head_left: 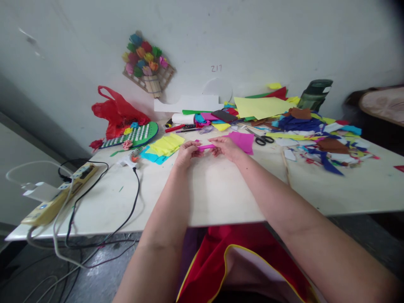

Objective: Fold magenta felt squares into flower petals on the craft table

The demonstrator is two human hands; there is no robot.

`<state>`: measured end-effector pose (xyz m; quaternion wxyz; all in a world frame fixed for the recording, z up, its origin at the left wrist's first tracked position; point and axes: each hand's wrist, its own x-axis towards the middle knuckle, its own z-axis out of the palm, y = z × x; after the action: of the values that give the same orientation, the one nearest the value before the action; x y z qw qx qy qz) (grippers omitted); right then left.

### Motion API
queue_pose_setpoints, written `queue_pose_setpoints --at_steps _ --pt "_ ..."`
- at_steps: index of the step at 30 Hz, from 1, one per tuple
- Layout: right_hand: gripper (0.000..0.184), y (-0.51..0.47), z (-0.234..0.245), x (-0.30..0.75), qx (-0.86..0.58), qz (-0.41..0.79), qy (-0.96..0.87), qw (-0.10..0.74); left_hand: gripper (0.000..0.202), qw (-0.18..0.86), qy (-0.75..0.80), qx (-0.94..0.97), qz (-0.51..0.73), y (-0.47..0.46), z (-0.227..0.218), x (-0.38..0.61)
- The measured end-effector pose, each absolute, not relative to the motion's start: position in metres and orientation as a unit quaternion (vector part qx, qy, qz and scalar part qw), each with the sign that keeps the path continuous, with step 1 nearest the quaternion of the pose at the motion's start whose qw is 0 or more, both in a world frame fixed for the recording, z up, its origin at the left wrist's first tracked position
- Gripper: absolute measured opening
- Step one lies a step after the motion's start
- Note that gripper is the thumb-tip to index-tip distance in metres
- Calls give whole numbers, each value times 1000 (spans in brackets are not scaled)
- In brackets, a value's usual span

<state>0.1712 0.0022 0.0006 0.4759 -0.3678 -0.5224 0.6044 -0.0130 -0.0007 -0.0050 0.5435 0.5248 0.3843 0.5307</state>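
Note:
A narrow folded strip of pink paper (206, 147) is held between both hands over the middle of the white table (217, 193). My left hand (187, 152) pinches its left end with curled fingers. My right hand (226, 147) grips the right end, fingers closed on it. Just behind my right hand lies a flat magenta paper sheet (242, 140). A stack of yellow paper squares (166, 144) on blue paper sits left of my left hand.
Black-handled scissors (264, 139) lie right of the magenta sheet. Coloured paper scraps (318, 139) cover the right side. A glue gun (130, 160), a power strip (59, 195) with cables and a red plastic bag (118, 111) occupy the left. A paper flower craft (147, 63) hangs on the wall.

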Motion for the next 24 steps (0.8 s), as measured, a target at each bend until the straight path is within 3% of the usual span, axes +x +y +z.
queue_pose_setpoints --at_steps 6,14,19,24 --pt "40 7 -2 176 -406 599 -533 438 22 537 395 563 489 -6 -1 -11" --pt "37 -8 8 162 -481 466 -661 339 22 540 404 594 439 -10 1 -6" --pt "34 -6 4 163 -476 451 -665 359 23 574 400 556 449 -5 -3 -8" --pt "29 -4 2 163 -468 460 -661 365 36 564 426 557 437 -6 -2 -9"
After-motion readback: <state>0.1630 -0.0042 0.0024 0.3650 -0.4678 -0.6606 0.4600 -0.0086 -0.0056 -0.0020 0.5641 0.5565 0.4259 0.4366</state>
